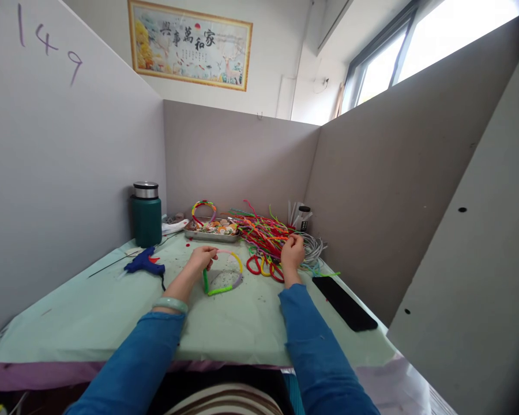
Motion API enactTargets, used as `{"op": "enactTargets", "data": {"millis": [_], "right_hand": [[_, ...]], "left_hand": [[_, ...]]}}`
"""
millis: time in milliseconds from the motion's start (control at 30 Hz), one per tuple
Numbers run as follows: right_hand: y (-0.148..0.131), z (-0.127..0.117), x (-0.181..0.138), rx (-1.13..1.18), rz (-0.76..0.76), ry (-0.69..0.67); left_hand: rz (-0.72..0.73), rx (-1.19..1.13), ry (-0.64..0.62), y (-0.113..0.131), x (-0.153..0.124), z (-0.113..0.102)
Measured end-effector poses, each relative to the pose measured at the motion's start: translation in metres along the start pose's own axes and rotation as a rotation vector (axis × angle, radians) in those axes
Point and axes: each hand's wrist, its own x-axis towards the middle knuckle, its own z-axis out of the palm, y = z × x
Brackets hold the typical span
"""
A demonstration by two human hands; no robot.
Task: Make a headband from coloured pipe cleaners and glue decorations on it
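Note:
My left hand (202, 257) is closed on the top of a headband (227, 275) wrapped in green, yellow and pink fuzzy wire, which stands on the pale green table cover (112, 311). My right hand (292, 252) is curled, fingers closed, at the near edge of a heap of coloured pipe cleaners (266, 229); what it pinches is too small to make out. Red and yellow loops (264, 267) lie just left of that hand.
A blue glue gun (143, 263) lies at the left. A dark green flask (146, 214) stands at the back left. A metal tray (211, 231) of small decorations holds another headband (203, 207). A black phone (345, 302) lies at the right. Grey partitions wall three sides.

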Motion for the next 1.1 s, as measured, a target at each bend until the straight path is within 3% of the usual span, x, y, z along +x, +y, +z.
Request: {"op": "enactTargets", "data": {"millis": [100,200,300,433,533,667,767,867,1100], "right_hand": [[0.005,0.002,-0.003,-0.233,0.064,-0.15],[0.008,0.004,-0.008,-0.349,-0.011,-0.23],[0.0,0.014,-0.014,-0.221,-0.205,-0.233],[-0.023,0.043,-0.025,0.026,-0.372,-0.562],[-0.034,0.066,-0.033,-0.025,-0.409,-0.753],[-0.032,0.079,-0.034,-0.265,-0.476,-0.69],[-0.025,0.079,-0.03,-0.376,-0.438,-0.705],[-0.021,0.079,-0.029,-0.416,-0.405,-0.749],[-0.023,0.071,-0.039,-0.444,-0.54,-0.687]], "left_hand": [[-0.028,0.027,0.014,0.004,-0.005,0.001],[-0.05,0.068,0.019,0.008,-0.01,0.002],[-0.042,0.123,0.017,0.009,-0.011,0.002],[-0.016,0.23,0.017,0.004,-0.008,0.0],[-0.004,0.383,0.02,0.0,-0.005,-0.001],[0.008,0.532,0.009,-0.002,-0.004,-0.001],[-0.017,0.544,-0.005,0.0,-0.004,0.0],[-0.02,0.584,-0.016,-0.001,-0.003,0.001],[0.046,0.698,-0.019,-0.013,0.006,0.002]]}}
